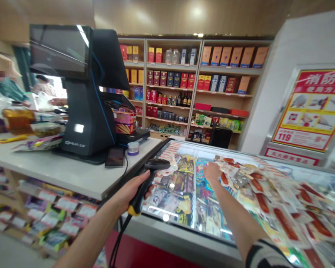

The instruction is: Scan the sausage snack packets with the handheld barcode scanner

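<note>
My left hand point(134, 190) is wrapped round the handle of a black and yellow barcode scanner point(138, 197), its head pointing right over the glass top of a display freezer point(212, 232). A cable hangs from the scanner's lower end. Farther right, my right hand point(212, 173) is low over the glass with its fingers curled in; what they hold, if anything, is hidden. Just right of that hand lie clear vacuum packs of sausages point(259, 201), heaped across the glass. Another clear pack point(171, 163) lies behind the scanner head. Colourful packets point(185, 163) show through the glass.
A black checkout terminal point(85, 108) stands on the white counter point(80, 178) to the left, with a small round tub point(133, 149) beside it. Shelves of boxed bottles point(171, 80) line the back. Other people point(44, 87) are at the far left. A red poster point(309, 108) hangs right.
</note>
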`<state>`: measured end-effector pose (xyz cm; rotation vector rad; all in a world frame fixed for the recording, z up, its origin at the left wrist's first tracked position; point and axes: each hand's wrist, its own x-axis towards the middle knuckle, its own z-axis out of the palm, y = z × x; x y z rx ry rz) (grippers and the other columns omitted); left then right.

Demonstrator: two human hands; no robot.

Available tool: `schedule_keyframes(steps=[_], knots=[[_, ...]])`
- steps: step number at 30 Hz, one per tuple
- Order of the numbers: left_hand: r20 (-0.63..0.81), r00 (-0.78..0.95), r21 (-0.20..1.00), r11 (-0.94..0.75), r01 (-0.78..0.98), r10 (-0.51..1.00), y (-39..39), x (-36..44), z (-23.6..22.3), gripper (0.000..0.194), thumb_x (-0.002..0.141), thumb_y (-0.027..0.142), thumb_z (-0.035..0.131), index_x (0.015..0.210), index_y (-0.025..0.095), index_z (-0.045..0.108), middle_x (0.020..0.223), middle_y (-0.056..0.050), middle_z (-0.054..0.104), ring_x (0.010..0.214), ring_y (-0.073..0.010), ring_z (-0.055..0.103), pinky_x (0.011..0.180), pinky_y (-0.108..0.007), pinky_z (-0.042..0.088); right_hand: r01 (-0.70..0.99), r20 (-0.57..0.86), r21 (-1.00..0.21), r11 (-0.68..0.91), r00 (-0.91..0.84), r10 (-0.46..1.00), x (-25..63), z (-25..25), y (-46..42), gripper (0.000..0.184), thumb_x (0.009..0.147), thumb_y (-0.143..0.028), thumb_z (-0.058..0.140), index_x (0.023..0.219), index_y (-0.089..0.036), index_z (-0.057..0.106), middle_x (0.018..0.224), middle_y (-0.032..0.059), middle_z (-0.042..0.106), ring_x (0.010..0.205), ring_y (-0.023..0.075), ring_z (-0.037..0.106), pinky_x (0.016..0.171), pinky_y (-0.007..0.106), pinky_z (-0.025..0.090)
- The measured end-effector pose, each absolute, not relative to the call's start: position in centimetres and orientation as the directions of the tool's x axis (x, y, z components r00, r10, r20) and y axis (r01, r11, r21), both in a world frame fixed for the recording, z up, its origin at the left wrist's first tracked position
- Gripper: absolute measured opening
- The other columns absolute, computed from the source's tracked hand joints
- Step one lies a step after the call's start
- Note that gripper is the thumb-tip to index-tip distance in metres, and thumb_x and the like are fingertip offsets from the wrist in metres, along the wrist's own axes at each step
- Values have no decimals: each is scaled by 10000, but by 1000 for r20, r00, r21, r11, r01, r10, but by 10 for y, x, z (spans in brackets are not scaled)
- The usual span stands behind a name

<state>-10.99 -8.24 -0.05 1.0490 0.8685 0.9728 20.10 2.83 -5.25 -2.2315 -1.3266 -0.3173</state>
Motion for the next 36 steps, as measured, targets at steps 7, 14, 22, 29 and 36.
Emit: schedule_keyframes(steps=[7,14,22,29,36], knots=[[-109,279,967,167,-192,954,-102,-85,14,355,672,476,496,690,122,519,510,-11,529,378,-70,451,358,-175,315,964,399,-172,-205,259,880,212,-80,11,326,725,-297,444,1040,-243,509,948,85,566,913,233,495,730,368,344],[-61,395,970,148,-194,917,-113,-75,16,333,681,452,505,746,126,494,526,-12,536,402,-79,472,391,-181,329,949,315,-273,-160,245,917,200,-82,-17,372,631,-493,505,836,-193,583,894,88,576,889,245,501,675,318,359],[-57,407,971,146,-191,912,-128,-73,20,319,681,446,507,721,131,493,513,-5,530,390,-75,463,389,-185,334,885,392,-464,-43,249,885,189,-90,-25,323,682,-354,481,943,-166,513,839,61,610,770,188,561,644,262,370],[-50,399,974,134,-185,916,-130,-79,22,335,692,442,499,768,117,528,541,-22,545,408,-78,478,395,-185,343,753,574,-629,192,283,769,191,-75,-25,373,728,-353,354,965,-136,545,925,64,599,863,170,538,749,254,375],[-20,435,969,125,-214,900,-130,-80,24,346,693,443,499,810,119,537,555,-26,547,425,-84,487,399,-183,344,820,637,-537,197,241,732,194,-64,-27,410,659,-327,455,989,-98,536,943,90,588,873,177,529,779,254,370]])
